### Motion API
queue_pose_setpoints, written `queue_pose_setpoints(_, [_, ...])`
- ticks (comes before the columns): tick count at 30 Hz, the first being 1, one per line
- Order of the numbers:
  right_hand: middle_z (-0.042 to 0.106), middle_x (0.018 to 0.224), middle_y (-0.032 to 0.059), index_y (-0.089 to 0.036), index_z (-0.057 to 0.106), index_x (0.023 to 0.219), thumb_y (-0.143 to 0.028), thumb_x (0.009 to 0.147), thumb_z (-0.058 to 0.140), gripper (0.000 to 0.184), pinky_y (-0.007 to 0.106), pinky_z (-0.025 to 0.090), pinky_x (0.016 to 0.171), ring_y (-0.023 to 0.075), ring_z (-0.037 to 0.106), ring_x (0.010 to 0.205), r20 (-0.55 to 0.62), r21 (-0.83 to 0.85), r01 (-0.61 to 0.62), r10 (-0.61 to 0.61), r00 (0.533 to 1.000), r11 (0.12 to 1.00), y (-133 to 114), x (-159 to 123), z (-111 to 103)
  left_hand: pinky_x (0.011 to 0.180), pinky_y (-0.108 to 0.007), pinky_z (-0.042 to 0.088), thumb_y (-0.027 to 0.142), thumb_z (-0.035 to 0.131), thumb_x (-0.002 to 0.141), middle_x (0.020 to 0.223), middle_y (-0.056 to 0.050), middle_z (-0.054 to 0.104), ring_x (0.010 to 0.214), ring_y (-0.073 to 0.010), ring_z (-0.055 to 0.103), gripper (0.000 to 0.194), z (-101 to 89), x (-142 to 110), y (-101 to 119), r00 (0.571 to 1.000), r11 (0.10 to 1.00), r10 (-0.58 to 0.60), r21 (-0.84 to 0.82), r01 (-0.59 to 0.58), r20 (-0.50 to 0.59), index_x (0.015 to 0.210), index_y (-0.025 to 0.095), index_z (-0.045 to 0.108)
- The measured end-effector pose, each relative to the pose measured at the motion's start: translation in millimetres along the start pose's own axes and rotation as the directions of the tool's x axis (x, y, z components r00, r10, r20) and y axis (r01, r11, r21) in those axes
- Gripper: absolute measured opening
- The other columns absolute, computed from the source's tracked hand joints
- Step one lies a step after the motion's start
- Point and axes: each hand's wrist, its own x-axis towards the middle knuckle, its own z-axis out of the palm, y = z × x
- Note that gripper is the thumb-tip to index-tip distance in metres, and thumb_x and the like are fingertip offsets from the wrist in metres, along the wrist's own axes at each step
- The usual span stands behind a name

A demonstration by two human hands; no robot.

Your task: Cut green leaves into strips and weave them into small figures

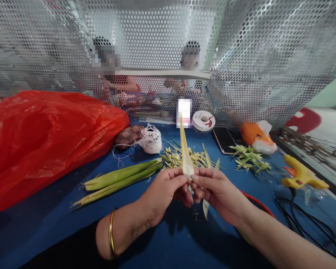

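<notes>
A pale yellow-green husk leaf (187, 158) points away from me, narrow at its far tip and wide at the near end. My left hand (170, 185) pinches the wide end from one side, thumb on top. From the other side my right hand (208, 183) pinches the same end, the fingertips of both hands nearly meeting. Beyond the hands lies a heap of cut husk strips (170, 155). To the left rest long green husk stalks (120, 174). A loose leaf piece (205, 208) shows just below my right hand.
A red plastic bag (50, 138) fills the left side. White string (151, 139), a ribbon spool (204, 121) and a phone (224, 140) lie at the back. On the right are woven green pieces (250, 158), an orange tissue pack (257, 136) and a yellow glue gun (302, 173) with black cable.
</notes>
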Motion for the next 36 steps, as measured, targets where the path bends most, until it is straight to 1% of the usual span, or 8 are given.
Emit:
queue_pose_setpoints(3, [0.060, 0.057, -0.0010, -0.015, 0.062, 0.065, -0.035, 0.066, 0.078, 0.026, 0.021, 0.045, 0.049, 0.0083, 0.053, 0.047, -0.089, -0.192, 0.074, -0.093, 0.992, 0.979, 0.3, -0.4, 2.8, 0.057, -0.026, 0.043, 0.027, 0.050, 0.084, 0.061, -0.002, 0.060, 0.054, -0.0124, 0.055, 0.014, -1.6, 1.8, -2.8, 0.993, 0.960, 0.103, 0.266, -0.082, -0.066, 0.074, 0.017, 0.054])
queue_pose_setpoints(5, [0.060, 0.055, -0.0015, -0.016, 0.060, 0.062, -0.038, 0.066, 0.077, 0.028, 0.022, 0.044, 0.049, 0.0084, 0.052, 0.046, -0.100, -0.265, 0.086, -0.116, 0.988, 0.960, 0.7, -0.7, 4.2, 0.058, -0.026, 0.042, 0.025, 0.047, 0.085, 0.065, -0.002, 0.061, 0.056, -0.0134, 0.056, 0.014, -2.5, 1.9, -5.0, 0.975, 0.865, 0.209, 0.480, -0.148, -0.076, 0.076, 0.018, 0.055])
queue_pose_setpoints(9, [0.059, 0.058, -0.0014, -0.016, 0.059, 0.063, -0.039, 0.063, 0.077, 0.030, 0.022, 0.044, 0.048, 0.0076, 0.051, 0.045, -0.076, -0.194, 0.010, -0.025, 0.997, 0.981, 1.6, -0.3, 3.7, 0.061, -0.027, 0.041, 0.020, 0.043, 0.087, 0.070, -0.002, 0.060, 0.063, -0.0146, 0.056, 0.016, -3.1, 0.7, -6.6, 0.946, 0.701, 0.323, 0.682, -0.207, -0.044, 0.079, 0.018, 0.057])
queue_pose_setpoints(12, [0.061, 0.059, 0.0003, -0.015, 0.058, 0.065, -0.039, 0.065, 0.076, 0.030, 0.023, 0.045, 0.051, 0.0086, 0.054, 0.048, -0.046, -0.152, -0.019, 0.012, 0.999, 0.988, 1.5, 0.8, 1.4, 0.060, -0.027, 0.042, 0.021, 0.043, 0.088, 0.070, -0.002, 0.059, 0.062, -0.0137, 0.055, 0.016, -3.5, 1.8, -5.5, 0.960, 0.763, 0.281, 0.608, -0.220, -0.006, 0.078, 0.018, 0.055])
queue_pose_setpoints(17, [0.061, 0.053, -0.0013, -0.017, 0.058, 0.066, -0.035, 0.069, 0.072, 0.023, 0.024, 0.044, 0.051, 0.0105, 0.054, 0.048, -0.147, -0.332, 0.112, -0.169, 0.975, 0.937, 1.4, 2.8, -1.5, 0.063, -0.028, 0.049, 0.032, 0.050, 0.088, 0.067, 0.000, 0.057, 0.060, -0.0132, 0.058, 0.018, -4.8, 6.9, -5.1, 0.989, 0.937, 0.150, 0.322, -0.137, -0.017, 0.080, 0.016, 0.053])
queue_pose_setpoints(26, [0.057, 0.051, -0.0029, -0.019, 0.056, 0.065, -0.035, 0.073, 0.067, 0.022, 0.024, 0.044, 0.051, 0.0107, 0.054, 0.048, -0.135, -0.433, 0.137, -0.215, 0.967, 0.891, 7.7, 4.2, -0.1, 0.059, -0.026, 0.048, 0.023, 0.058, 0.080, 0.067, -0.001, 0.060, 0.058, -0.0124, 0.058, 0.009, -4.6, 7.3, -8.3, 0.981, 0.925, 0.168, 0.360, -0.123, -0.098, 0.077, 0.015, 0.058])
queue_pose_setpoints(30, [0.060, 0.055, -0.0016, -0.018, 0.055, 0.064, -0.037, 0.070, 0.072, 0.026, 0.024, 0.045, 0.051, 0.0110, 0.056, 0.049, -0.083, -0.381, 0.105, -0.147, 0.986, 0.919, 6.7, 4.2, 0.8, 0.055, -0.024, 0.046, 0.020, 0.060, 0.075, 0.064, 0.000, 0.059, 0.054, -0.0109, 0.055, 0.007, -5.8, 7.5, -4.8, 0.990, 0.951, 0.123, 0.293, -0.096, -0.075, 0.072, 0.014, 0.058])
queue_pose_setpoints(36, [0.060, 0.059, -0.0007, -0.014, 0.061, 0.067, -0.033, 0.065, 0.076, 0.025, 0.023, 0.049, 0.049, 0.0090, 0.055, 0.048, 0.047, -0.103, -0.070, 0.075, 0.996, 0.992, 1.7, 2.9, -5.0, 0.057, -0.024, 0.048, 0.020, 0.060, 0.072, 0.068, -0.002, 0.062, 0.054, -0.0101, 0.056, 0.008, -10.2, 7.1, 2.9, 0.998, 0.993, -0.043, 0.114, 0.038, 0.039, 0.074, 0.012, 0.061])
